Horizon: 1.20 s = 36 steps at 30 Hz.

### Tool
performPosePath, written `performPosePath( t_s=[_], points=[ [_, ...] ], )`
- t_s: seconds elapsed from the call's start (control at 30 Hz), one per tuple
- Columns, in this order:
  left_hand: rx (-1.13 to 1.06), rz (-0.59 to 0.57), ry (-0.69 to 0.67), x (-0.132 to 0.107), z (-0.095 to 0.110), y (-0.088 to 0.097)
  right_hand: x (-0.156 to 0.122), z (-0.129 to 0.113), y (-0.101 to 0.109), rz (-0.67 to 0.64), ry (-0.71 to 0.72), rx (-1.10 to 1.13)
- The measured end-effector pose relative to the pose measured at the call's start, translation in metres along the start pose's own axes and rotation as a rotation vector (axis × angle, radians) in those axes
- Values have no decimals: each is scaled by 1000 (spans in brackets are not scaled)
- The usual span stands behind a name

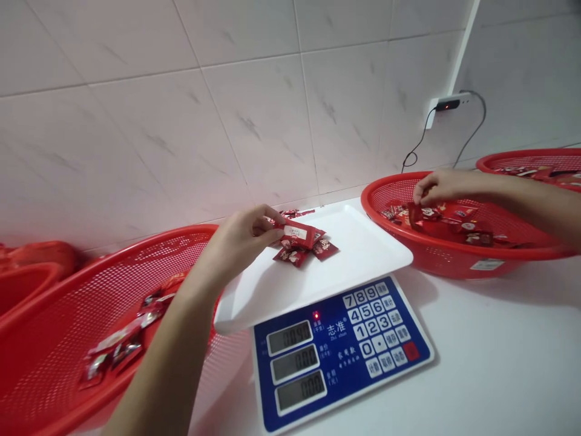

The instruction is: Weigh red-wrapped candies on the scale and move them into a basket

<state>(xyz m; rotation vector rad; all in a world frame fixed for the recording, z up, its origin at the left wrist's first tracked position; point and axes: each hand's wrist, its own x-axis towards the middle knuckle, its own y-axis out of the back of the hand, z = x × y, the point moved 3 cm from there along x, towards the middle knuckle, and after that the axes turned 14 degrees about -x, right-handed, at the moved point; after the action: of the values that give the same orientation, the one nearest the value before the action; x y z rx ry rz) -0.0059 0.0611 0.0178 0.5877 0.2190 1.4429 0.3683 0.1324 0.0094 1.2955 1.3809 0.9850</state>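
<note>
My left hand [247, 233] is over the white tray [363, 251] of a digital scale [338, 357], its thumb and fingers closed on a red packet [297, 234]. Several more small red packets [325, 249] lie on the tray just beneath it. Off to the right, my right hand [433, 188] reaches into a red plastic basket [454, 257] of mixed red packets [476, 237]. Its fingertips pinch a dark red packet [414, 215] above the pile. The scale's top display reads about 0.040.
At left stands a large red mesh basket [136, 266] with wrapped packets [131, 339] inside. Another red basket [526, 158] is at the far right, and red containers [27, 278] at the far left. A tiled wall [254, 121] closes off the back, with a socket strip [449, 104] and hanging cables.
</note>
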Motion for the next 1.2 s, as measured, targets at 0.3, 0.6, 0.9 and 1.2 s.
performPosePath(
  t_s=[0.3, 0.6, 0.9, 1.2],
  points=[
    [255, 50, -19, -4, 7, 13, -37, -32, 43, 480, -42, 196],
    [-488, 59, -100, -21, 29, -31, -76, -136, 23, 658, 508, 784],
    [-695, 220, -141, -11, 25, -21, -70, -155, -27, 346, 561, 1065],
    [-519, 272, -287, -23, 33, -14, -61, -148, -35, -13, 490, 1232]
  ],
)
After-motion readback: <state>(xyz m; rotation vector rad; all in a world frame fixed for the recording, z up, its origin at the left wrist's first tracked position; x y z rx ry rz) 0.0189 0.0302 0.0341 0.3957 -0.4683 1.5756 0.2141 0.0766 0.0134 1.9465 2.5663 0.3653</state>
